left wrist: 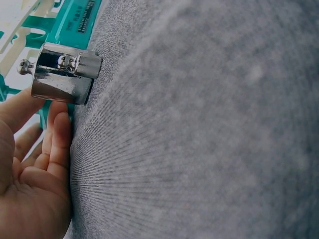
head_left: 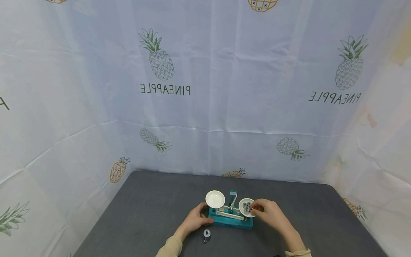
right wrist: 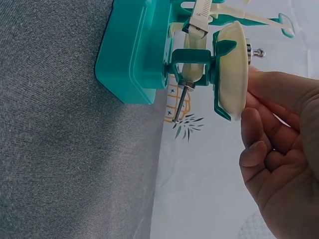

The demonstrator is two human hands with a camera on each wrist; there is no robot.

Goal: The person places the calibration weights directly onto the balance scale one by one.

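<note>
A teal balance scale [head_left: 229,223] with two cream pans stands on the table. My left hand [head_left: 195,217] grips the left end of its base, thumb at the front and fingers behind. Nothing lies in the left pan [head_left: 215,199]. Several metal weights [head_left: 246,206] stand in the right pan [head_left: 245,200]. At that pan's right rim, my right hand [head_left: 269,211] pinches a small dark metal weight [head_left: 252,208]; the pan hides those fingertips in the right wrist view. A large cylindrical weight [left wrist: 57,89] and a smaller weight [left wrist: 89,64] stand near my left hand.
The scale rests on a dark grey tabletop [head_left: 154,203]. A white curtain [head_left: 224,107] printed with pineapples hangs behind the table and along both sides. An adjusting screw [right wrist: 180,104] sticks out from the beam beneath the right pan.
</note>
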